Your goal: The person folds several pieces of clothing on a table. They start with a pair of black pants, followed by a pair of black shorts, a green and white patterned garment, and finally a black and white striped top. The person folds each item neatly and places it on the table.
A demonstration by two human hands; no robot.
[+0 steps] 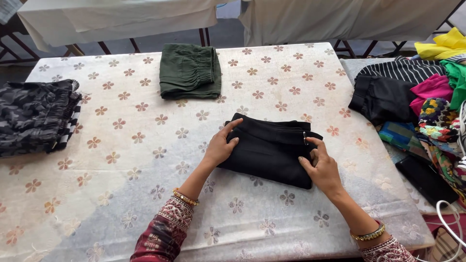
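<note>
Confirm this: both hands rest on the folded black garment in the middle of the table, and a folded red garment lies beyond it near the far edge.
Not quite. The head view shows the left hand and right hand on the folded black garment, but the folded garment near the far edge of the table is dark green, not red.

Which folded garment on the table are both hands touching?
The black one in the middle: left hand and right hand rest on it. The green one lies apart.

Heap of mixed clothes (pixel 432 104) and dark patterned stack (pixel 34 116), both cut by frame edges.
</note>
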